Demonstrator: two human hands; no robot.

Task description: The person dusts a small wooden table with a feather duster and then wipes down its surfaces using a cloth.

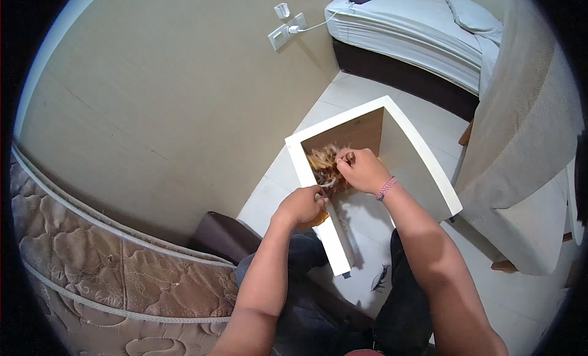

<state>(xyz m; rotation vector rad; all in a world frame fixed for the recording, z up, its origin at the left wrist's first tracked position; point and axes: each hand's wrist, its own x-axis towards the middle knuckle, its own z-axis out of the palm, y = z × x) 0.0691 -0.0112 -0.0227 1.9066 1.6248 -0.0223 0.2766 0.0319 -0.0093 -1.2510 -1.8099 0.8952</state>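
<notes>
Right hand extended over white cabinet, fingers curled beside feathery brown bundle; left hand curled at the cabinet's edge. Neither hand's grip could be determined.

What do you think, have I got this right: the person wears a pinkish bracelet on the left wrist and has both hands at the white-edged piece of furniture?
Not quite: the head view shows the pinkish bracelet on the right wrist, not the left. The left hand and right hand are indeed both at the white-edged piece of furniture.
</notes>
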